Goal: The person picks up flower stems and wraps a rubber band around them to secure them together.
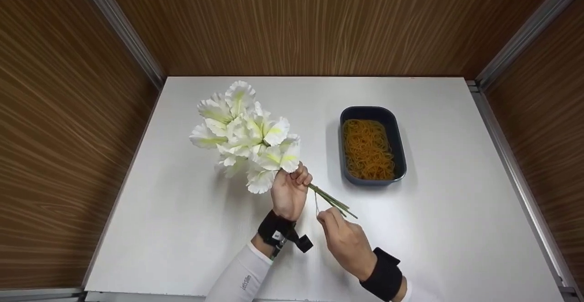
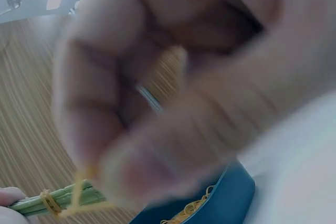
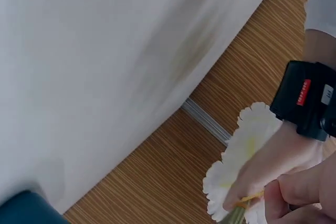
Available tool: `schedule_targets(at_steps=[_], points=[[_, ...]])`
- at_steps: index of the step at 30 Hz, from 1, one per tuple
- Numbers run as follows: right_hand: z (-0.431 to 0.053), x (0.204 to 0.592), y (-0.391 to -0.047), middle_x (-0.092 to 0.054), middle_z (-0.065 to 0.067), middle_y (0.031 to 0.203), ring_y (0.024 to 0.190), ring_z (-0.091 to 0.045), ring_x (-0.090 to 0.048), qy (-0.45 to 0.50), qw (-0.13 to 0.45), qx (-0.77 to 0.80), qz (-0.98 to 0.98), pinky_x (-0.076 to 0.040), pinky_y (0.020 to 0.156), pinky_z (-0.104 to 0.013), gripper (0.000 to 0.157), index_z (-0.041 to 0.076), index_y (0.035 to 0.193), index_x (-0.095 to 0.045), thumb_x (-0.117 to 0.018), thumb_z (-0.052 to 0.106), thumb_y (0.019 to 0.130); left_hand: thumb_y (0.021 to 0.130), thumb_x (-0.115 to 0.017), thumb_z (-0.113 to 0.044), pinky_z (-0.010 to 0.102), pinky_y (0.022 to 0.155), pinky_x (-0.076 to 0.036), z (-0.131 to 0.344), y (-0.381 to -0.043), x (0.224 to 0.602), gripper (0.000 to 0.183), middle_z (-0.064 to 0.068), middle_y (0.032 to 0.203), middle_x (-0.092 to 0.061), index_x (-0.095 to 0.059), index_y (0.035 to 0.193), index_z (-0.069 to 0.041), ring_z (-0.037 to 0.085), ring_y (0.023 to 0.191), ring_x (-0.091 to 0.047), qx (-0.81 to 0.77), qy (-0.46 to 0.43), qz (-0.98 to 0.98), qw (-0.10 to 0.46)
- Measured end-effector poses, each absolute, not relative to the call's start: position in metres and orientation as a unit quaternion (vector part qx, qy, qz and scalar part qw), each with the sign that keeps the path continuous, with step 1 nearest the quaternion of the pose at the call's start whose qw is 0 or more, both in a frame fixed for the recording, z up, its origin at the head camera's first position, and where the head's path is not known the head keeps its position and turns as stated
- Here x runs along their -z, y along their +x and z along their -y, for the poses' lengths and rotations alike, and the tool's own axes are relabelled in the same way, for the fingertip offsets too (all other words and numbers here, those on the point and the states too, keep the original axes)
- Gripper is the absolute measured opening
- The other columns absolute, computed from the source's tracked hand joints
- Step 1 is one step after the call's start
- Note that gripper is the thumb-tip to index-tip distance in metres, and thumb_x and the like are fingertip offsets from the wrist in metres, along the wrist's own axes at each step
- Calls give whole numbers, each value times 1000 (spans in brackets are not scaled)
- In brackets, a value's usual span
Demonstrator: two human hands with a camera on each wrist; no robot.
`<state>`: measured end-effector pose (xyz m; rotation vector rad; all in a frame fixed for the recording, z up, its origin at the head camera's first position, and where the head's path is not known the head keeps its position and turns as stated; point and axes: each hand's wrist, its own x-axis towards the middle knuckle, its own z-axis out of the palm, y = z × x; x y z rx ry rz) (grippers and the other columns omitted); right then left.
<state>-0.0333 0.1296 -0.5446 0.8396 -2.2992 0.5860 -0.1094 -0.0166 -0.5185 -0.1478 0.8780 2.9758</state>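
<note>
In the head view, my left hand grips a bunch of white artificial flowers by the stems, just below the blooms. Green stems stick out to the lower right of that hand. A yellow rubber band is looped around them close to my left fingertips in the left wrist view. My right hand pinches the stretched free end of this band between thumb and index finger, pulling it off to the side of the stems. The right wrist view shows both hands at the stems.
A dark blue rectangular container stands to the right on the white table. Inside it lies a heap of yellow-orange rubber bands. Wood-grain panels enclose the table at the back and both sides.
</note>
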Motion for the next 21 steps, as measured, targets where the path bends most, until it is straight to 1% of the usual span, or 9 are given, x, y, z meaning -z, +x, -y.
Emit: schedule_targets(at_steps=[3,6,8,11,12,14,15,18,21], points=[[-135,530,-40,-61,-2,87,51,-5,-57,335,319,-211,861,-50,47,-21,29,6,93,-63,-45,18,113,108,-18,-14,23,69,-25,16,-109,519,35,-7,75,-34,-46,88,-17,9,68,-29,-957,-44,-285,18],[-144,515,-52,-60,0,86,49,-4,-51,365,327,-200,848,-46,45,-20,26,7,91,-63,-47,12,111,108,-17,-14,22,69,-27,16,-107,519,32,-6,73,-32,-42,88,-16,9,68,-30,-954,-51,-295,17],[-151,505,-61,-59,0,85,47,-4,-45,387,333,-199,837,-43,42,-20,20,8,89,-63,-52,8,106,106,-15,-13,22,69,-29,15,-105,519,33,-6,71,-35,-43,89,-15,10,68,-32,-949,-59,-311,17],[-163,491,-75,-59,-1,81,46,-6,-40,406,343,-203,822,-38,40,-23,17,7,87,-63,-55,-6,96,106,-15,-13,22,69,-32,14,-102,519,34,-4,70,-37,-45,91,-15,11,67,-35,-943,-61,-326,18],[-166,487,-79,-60,-2,81,46,-7,-39,410,346,-203,819,-37,40,-23,18,7,87,-63,-55,-8,93,105,-15,-13,22,69,-32,14,-102,519,34,-4,70,-37,-45,91,-16,11,67,-35,-942,-57,-329,18],[-173,480,-87,-61,-4,81,45,-8,-40,416,354,-200,813,-37,40,-24,24,6,87,-63,-49,-14,90,105,-15,-13,21,69,-32,14,-102,518,34,-4,70,-37,-45,90,-16,11,67,-34,-942,-48,-331,20],[-176,478,-90,-62,-5,81,45,-9,-39,419,358,-199,810,-37,40,-24,27,5,87,-64,-46,-14,92,106,-15,-13,21,69,-31,14,-103,517,34,-4,71,-37,-45,90,-16,11,67,-33,-943,-45,-330,21],[-182,470,-99,-63,-6,83,44,-10,-38,421,371,-195,804,-37,40,-24,28,4,87,-64,-45,-6,105,107,-14,-15,21,69,-30,15,-103,515,36,-4,72,-38,-47,93,-16,11,67,-31,-944,-39,-328,22],[-188,466,-108,-63,-5,83,44,-11,-39,411,377,-202,805,-39,41,-26,29,4,86,-64,-48,5,110,108,-13,-16,21,68,-30,16,-103,512,39,-4,72,-37,-49,95,-17,11,67,-30,-946,-35,-321,27]])
